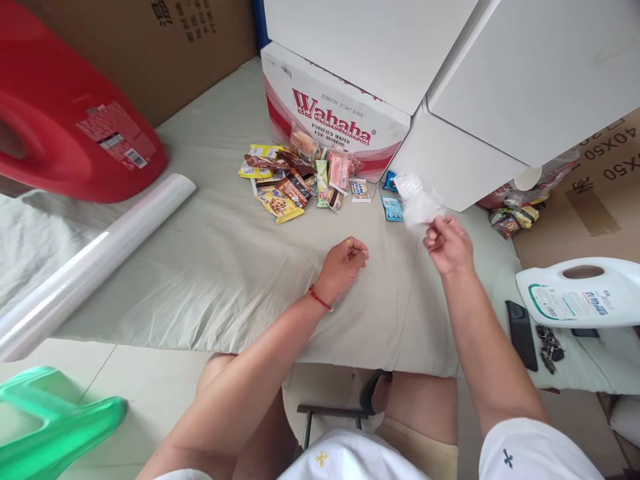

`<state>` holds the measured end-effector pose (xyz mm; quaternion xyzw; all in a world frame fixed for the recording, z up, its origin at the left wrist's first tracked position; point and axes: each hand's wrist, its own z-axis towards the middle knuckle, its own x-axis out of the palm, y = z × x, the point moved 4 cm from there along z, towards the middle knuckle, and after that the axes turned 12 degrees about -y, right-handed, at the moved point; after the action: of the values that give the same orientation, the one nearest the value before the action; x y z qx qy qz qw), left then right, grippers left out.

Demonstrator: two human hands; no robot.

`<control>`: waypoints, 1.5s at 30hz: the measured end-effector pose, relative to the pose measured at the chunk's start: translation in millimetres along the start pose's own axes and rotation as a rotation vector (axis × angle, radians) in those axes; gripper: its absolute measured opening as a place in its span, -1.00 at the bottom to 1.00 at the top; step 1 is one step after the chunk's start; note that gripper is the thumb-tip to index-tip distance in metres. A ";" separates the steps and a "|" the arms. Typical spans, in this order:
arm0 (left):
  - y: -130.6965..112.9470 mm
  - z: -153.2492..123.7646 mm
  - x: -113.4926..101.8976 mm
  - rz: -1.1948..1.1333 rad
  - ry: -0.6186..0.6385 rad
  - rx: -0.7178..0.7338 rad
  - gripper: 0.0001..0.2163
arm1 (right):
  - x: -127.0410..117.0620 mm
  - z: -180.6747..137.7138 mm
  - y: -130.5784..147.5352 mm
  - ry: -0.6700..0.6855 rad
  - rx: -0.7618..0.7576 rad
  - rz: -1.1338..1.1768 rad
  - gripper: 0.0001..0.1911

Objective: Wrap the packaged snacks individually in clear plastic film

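Note:
My right hand (450, 245) pinches a crumpled clear plastic bag (424, 208) between thumb and fingers. Beside the bag lie a light-blue packet (393, 209) and a small dark-blue packet (390, 181). My left hand (344, 267), with a red cord at the wrist, rests low over the cloth. Its fingers are curled in, and whatever they might hold is hidden. Beyond it is a pile of wrapped snacks, among them a yellow cookie packet (281, 205), a brown packet (296, 188), a green packet (321, 181) and a pink packet (340, 169).
A Wahaha water carton (335, 123) stands behind the snacks, with white boxes (370, 47) above it. At left are a red jug (75, 113) and a plastic film roll (100, 260). A white detergent bottle (580, 293), phone (521, 333) and keys (550, 347) lie right.

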<state>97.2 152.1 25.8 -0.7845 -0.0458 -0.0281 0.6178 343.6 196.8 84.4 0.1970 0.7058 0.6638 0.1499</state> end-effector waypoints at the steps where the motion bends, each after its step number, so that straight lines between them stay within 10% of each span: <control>1: -1.6 -0.5 0.4 -0.012 -0.021 0.026 -0.86 | 5.5 -19.1 -11.2 0.041 0.046 0.010 -0.60; 7: 3.2 -3.5 9.6 -0.154 0.000 0.013 -0.18 | 29.9 -86.2 -62.9 0.210 0.153 0.029 -0.62; 26: 5.2 17.7 -14.2 -0.365 -0.270 -0.243 -0.62 | -5.0 -70.5 -66.1 0.065 0.260 0.682 -0.80; 34: -5.5 18.4 -26.5 -0.397 -0.361 -0.059 -0.51 | 10.5 -101.7 -55.4 0.711 0.039 -0.020 -0.68; 41: -10.7 3.1 1.0 -0.404 0.033 -0.027 -0.53 | 21.3 -99.1 -51.4 0.428 0.076 -0.044 -0.29; 45: -7.3 -1.0 7.9 -0.282 0.083 0.047 -0.54 | 18.0 -80.1 -35.9 0.214 0.058 -0.059 -0.51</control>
<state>104.3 153.0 33.9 -0.7537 -0.1304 -0.1460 0.6273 287.1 133.6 55.5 0.1081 0.7421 0.6557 0.0875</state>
